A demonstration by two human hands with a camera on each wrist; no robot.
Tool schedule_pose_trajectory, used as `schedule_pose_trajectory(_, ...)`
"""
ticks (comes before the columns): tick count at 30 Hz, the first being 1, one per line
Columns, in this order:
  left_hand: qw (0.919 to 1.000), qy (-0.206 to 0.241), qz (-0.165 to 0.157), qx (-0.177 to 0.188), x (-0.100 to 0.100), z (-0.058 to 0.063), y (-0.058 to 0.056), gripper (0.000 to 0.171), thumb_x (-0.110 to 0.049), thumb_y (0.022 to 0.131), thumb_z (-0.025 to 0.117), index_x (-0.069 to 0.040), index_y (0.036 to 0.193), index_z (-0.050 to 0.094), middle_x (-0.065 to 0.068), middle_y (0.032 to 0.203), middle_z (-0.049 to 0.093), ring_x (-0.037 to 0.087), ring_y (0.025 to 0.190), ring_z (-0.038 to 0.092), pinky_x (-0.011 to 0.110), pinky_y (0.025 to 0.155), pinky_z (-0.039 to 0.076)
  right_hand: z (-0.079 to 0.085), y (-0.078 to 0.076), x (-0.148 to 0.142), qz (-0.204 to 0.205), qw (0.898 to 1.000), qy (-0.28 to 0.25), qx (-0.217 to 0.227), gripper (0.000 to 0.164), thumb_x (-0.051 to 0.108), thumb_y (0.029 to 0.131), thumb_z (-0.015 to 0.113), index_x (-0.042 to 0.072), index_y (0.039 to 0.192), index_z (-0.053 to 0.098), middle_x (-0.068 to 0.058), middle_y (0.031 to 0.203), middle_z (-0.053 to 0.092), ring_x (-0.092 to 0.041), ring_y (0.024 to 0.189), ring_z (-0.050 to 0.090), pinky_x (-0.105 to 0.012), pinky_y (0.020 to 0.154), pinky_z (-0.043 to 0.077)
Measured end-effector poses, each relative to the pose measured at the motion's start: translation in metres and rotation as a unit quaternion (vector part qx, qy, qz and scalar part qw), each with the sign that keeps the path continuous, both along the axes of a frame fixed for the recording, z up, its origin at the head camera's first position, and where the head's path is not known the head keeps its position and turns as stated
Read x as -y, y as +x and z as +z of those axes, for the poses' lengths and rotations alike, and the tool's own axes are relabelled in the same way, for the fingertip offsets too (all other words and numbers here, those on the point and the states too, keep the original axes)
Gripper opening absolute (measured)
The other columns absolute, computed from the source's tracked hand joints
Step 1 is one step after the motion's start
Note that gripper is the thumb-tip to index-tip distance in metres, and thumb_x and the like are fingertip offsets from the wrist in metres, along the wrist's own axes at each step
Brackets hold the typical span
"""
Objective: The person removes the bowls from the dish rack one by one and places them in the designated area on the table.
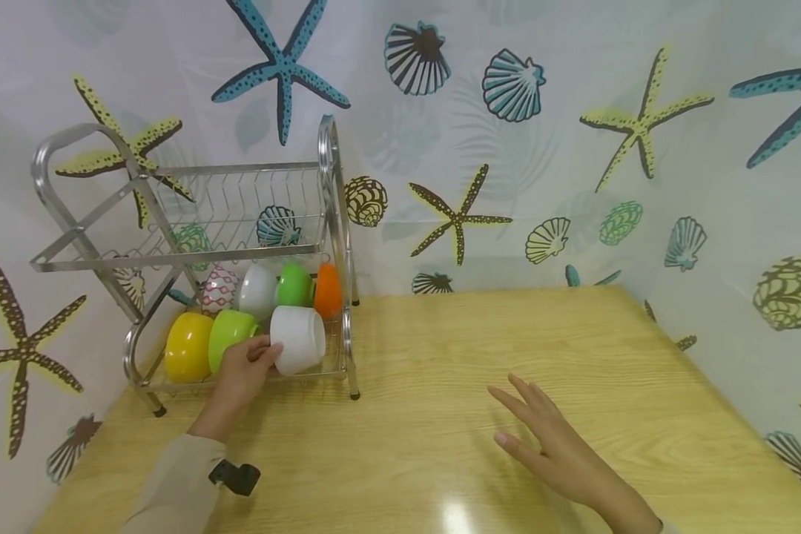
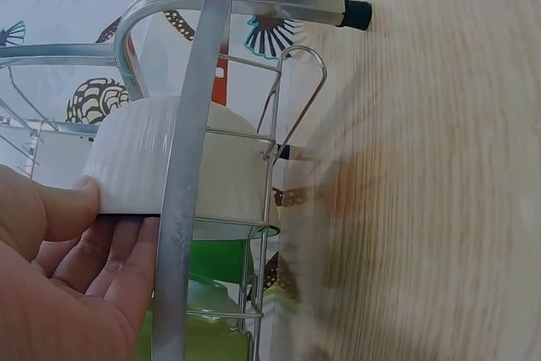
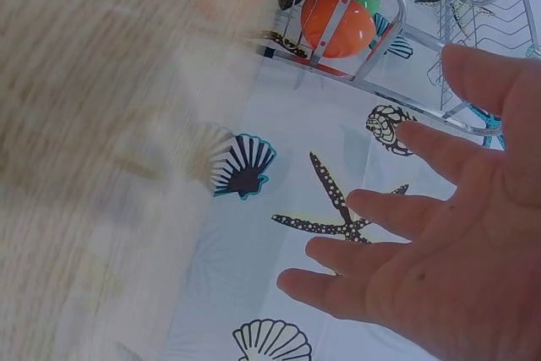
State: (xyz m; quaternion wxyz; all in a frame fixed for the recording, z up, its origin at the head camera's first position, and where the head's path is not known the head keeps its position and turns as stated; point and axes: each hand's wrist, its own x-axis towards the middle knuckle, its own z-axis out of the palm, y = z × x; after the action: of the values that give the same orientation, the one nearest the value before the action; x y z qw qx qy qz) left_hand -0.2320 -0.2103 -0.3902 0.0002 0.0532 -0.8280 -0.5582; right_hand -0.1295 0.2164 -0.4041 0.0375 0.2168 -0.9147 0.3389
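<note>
My left hand [image 1: 243,374] reaches to the lower tier of a metal dish rack [image 1: 348,348] and pinches a white ribbed bowl [image 1: 295,341] by its edge. In the left wrist view, the thumb lies on the outer side of the white bowl [image 2: 135,154] and the fingers curl under its edge; a rack bar crosses before it. Left of it, on the same tier, lean a light green bowl [image 1: 230,334] and a yellow bowl [image 1: 188,347]. My right hand [image 1: 554,445] hovers over the table at the right, fingers spread, holding nothing.
Behind the front bowls stand a red-patterned bowl [image 1: 219,289], a white bowl [image 1: 256,291], a green bowl [image 1: 294,285] and an orange bowl [image 1: 328,291]. The upper tier [image 1: 240,215] is wire. A wooden table [image 1: 427,371] meets a curtain [image 1: 400,148] printed with shells and starfish.
</note>
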Motion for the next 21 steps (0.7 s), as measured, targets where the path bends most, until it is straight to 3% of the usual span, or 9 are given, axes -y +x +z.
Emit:
schedule_pose_trajectory(16,0.9985,0.051,0.013,0.015,0.0026,-0.0041,0.0018,0.050,-0.027,0.101,0.048,0.001,0.142,0.042,0.020,0.138,0.048,0.022,0.110,0.052,0.036,0.101,0.047,-0.0040,0.0002,0.0022,0.002,1.000,0.000,0.006,0.061,0.032,0.098,0.056,0.028,0.151,0.028,-0.019,0.156,0.017,-0.050,0.138,0.016,-0.081,0.088,0.029)
schedule_pose_trajectory(21,0.9961,0.086,0.019,-0.003,0.0030,0.0005,0.0066,0.051,-0.027,0.100,0.050,0.002,0.141,0.042,0.020,0.136,0.048,0.012,0.101,0.054,0.021,0.091,0.051,-0.0027,0.0008,0.0022,-0.001,1.000,0.005,0.003,0.060,0.032,0.097,0.056,0.027,0.151,0.029,-0.019,0.156,0.019,-0.051,0.138,0.018,-0.081,0.088,0.030)
